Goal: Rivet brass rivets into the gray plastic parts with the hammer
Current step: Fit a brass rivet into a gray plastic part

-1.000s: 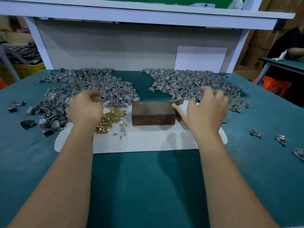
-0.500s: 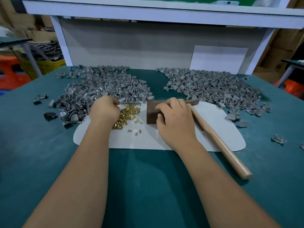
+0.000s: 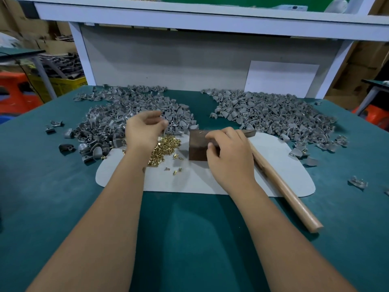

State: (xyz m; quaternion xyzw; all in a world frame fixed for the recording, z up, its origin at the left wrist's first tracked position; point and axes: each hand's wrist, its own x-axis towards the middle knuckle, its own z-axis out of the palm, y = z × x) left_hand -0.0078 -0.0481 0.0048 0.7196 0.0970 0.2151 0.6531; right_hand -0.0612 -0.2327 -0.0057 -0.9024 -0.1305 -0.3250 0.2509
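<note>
A small factory workshop, this. A green-topped bench [image 3: 63,207] carries two big heaps of gray parts [image 3: 263,110], a scatter of rivets [image 3: 164,148] and a hammer [image 3: 280,186] on a white mat [image 3: 280,157]. A white shelf [image 3: 189,17] runs over the far edge. Cardboard boxes [image 3: 362,66] stack up far right; a yellow crate [image 3: 61,85] of scrap and orange stools [image 3: 14,91] sit far left.
</note>
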